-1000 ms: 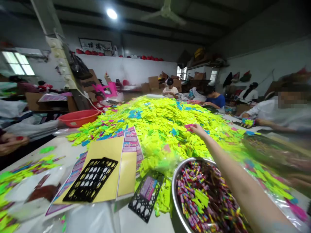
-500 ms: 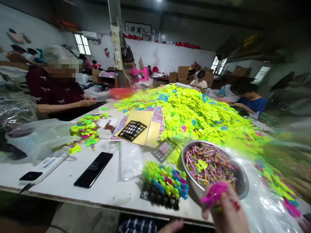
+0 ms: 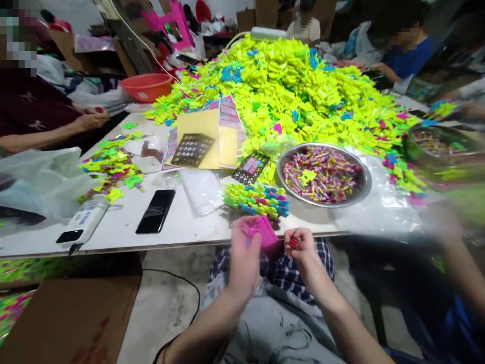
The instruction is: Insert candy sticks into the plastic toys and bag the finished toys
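My left hand [image 3: 244, 253] is closed on a flat bright pink plastic piece [image 3: 268, 232], held just over the table's front edge. To its right, my right hand [image 3: 303, 245] pinches a small red piece [image 3: 294, 242] with light stripes; its exact kind is too small to tell. Behind my hands, rows of yellow, blue and pink plastic pieces [image 3: 257, 198] stand on a dark holder that is mostly hidden. A metal bowl [image 3: 369, 188] full of small multicoloured sticks is farther right, with one yellow piece on top.
A large heap of neon yellow pieces [image 3: 295, 96] covers the table's back. On the left lie a black phone [image 3: 156, 211], a white device [image 3: 89, 220] and a clear plastic bag [image 3: 200, 191]. Co-workers sit at left, back and right; a blurred arm [image 3: 454, 253] is close on my right.
My view has tilted down. My right hand has come from beside the bowl to the table edge; the pink piece it held is now in my left hand, which has risen into view.
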Demonstrator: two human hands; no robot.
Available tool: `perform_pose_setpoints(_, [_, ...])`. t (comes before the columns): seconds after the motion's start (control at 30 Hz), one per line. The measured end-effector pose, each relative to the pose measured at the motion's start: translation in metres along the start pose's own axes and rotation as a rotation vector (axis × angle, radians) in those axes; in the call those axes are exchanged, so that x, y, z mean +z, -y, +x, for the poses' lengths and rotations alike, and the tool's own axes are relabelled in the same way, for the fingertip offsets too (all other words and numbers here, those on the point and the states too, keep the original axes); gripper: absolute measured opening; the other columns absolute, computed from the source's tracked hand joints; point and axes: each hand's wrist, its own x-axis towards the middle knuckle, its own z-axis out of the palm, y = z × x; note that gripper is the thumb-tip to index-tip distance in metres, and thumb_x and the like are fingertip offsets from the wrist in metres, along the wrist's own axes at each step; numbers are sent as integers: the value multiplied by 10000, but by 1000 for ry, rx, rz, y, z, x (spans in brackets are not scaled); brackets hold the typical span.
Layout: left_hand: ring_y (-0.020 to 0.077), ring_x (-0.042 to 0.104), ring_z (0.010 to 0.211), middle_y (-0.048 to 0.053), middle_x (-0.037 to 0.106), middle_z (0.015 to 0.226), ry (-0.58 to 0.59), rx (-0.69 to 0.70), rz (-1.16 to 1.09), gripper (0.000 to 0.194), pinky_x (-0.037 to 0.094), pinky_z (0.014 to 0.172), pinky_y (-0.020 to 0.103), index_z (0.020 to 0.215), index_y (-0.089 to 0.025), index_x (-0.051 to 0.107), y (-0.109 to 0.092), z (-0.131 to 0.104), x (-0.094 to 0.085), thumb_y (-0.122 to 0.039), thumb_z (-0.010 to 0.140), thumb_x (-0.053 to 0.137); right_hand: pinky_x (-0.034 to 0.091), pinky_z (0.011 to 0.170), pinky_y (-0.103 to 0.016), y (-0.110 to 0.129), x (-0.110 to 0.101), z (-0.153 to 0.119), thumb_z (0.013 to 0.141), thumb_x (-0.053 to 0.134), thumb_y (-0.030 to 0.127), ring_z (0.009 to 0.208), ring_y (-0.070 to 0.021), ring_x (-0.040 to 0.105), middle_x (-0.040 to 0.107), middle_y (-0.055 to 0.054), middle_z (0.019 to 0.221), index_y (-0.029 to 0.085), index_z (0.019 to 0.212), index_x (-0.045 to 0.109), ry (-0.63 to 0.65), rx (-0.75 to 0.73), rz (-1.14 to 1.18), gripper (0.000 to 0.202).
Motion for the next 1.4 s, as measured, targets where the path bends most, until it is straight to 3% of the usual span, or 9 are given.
perform_pose_setpoints(0.17, [110, 551, 806, 9, 533, 931, -34, -6, 41, 289, 456, 728, 235, 968, -212, 459, 2, 5, -7, -181, 704, 573, 405, 634, -251, 3, -2, -3, 783, 517, 288, 694, -123, 478, 492, 5, 813, 233, 915, 439, 15, 41, -38, 163])
perform_pose_setpoints(0.33, [137, 562, 896, 37, 553, 1008, 180, -48, 127, 428, 454, 768, 255, 1088, -225, 399, -2, 12, -11, -164, 712, 595, 385, 549, -218, 15, -2, -6, 798, 552, 369, 582, -97, 461, 531, 10, 726, 210, 937, 516, 15, 143, -13, 214])
perform_pose_setpoints(0.5, [134, 567, 854, 38, 559, 971, 302, -91, 204, 431, 461, 735, 246, 1101, -214, 405, -3, 17, -14, -191, 721, 608, 319, 467, -195, 10, -11, -3, 766, 601, 366, 496, -74, 418, 497, 41, 616, 195, 882, 539, 46, 230, 78, 215])
perform_pose_setpoints(0.8, [107, 566, 807, 23, 544, 983, 354, -210, 192, 410, 469, 683, 205, 1103, -226, 415, 1, 19, -16, -178, 737, 593, 281, 459, -176, 7, -17, 1, 765, 623, 316, 471, -47, 397, 453, 68, 553, 175, 869, 553, 177, 263, 96, 188])
perform_pose_setpoints(0.97, [63, 522, 544, 0, 523, 885, 416, -340, 109, 445, 438, 433, 164, 1127, -223, 389, -1, 16, -11, -198, 736, 599, 237, 436, -182, 2, -19, 1, 761, 619, 358, 413, -48, 362, 417, 86, 487, 184, 844, 529, 250, 313, 242, 213])
perform_pose_setpoints(1.17, [59, 518, 545, 16, 530, 912, 497, -404, -9, 462, 423, 405, 151, 1128, -228, 406, -1, 13, -10, -212, 726, 631, 264, 429, -186, 5, -22, -5, 772, 607, 363, 419, -58, 373, 439, 76, 500, 193, 831, 512, 243, 211, 192, 204])
perform_pose_setpoints(1.27, [63, 525, 552, 17, 539, 906, 479, -420, -2, 463, 417, 409, 147, 1115, -228, 419, -4, 12, -8, -237, 713, 650, 347, 469, -202, 13, -23, -9, 793, 587, 319, 497, -75, 451, 523, 32, 641, 203, 860, 511, 192, 116, -14, 154])
perform_pose_setpoints(1.4, [57, 520, 528, 16, 537, 937, 457, -384, 87, 453, 436, 418, 171, 1109, -233, 424, -11, 9, -6, -261, 715, 646, 435, 651, -264, 22, -26, -12, 801, 575, 257, 726, -134, 551, 565, -14, 821, 225, 868, 506, 189, -52, -273, 101])
